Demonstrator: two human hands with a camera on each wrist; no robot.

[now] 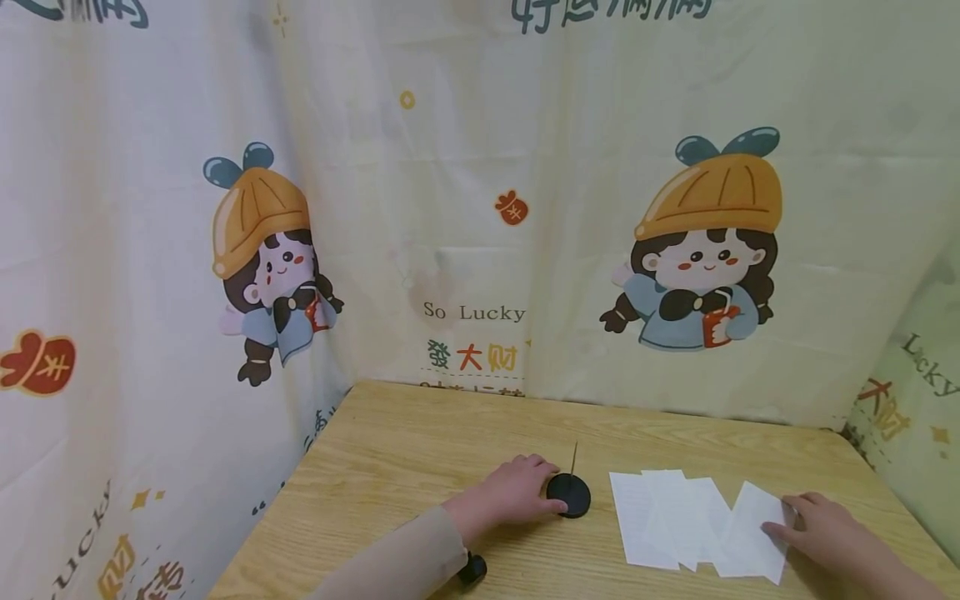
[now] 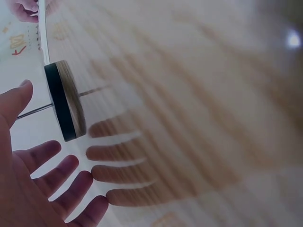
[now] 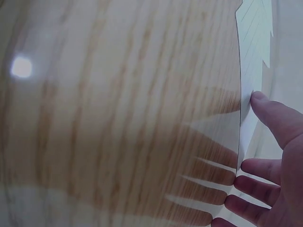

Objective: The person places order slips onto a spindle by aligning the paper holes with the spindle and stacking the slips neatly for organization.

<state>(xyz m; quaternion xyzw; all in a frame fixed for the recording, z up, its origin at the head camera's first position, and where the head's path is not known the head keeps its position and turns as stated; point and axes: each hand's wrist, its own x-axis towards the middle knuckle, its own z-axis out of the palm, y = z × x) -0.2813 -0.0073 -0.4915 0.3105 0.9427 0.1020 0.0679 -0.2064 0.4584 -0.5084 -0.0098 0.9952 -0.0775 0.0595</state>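
Ahead of you, the back curtain [image 1: 577,108] carries "So Lucky" [image 1: 474,312] in dark letters, with 發大财 [image 1: 472,357] in green, red and yellow just below; the line under that is cut off by the surface [image 1: 420,450]. Higher up you see large characters, cropped by the top edge, ending in 满满 [image 1: 663,10]. Your left curtain [image 1: 150,250] shows a slanting "ucky" [image 1: 82,537] with 财 [image 1: 117,567] beside it, and your right curtain [image 1: 926,308] reads "Lucky" [image 1: 930,365] above 大财 [image 1: 885,410]
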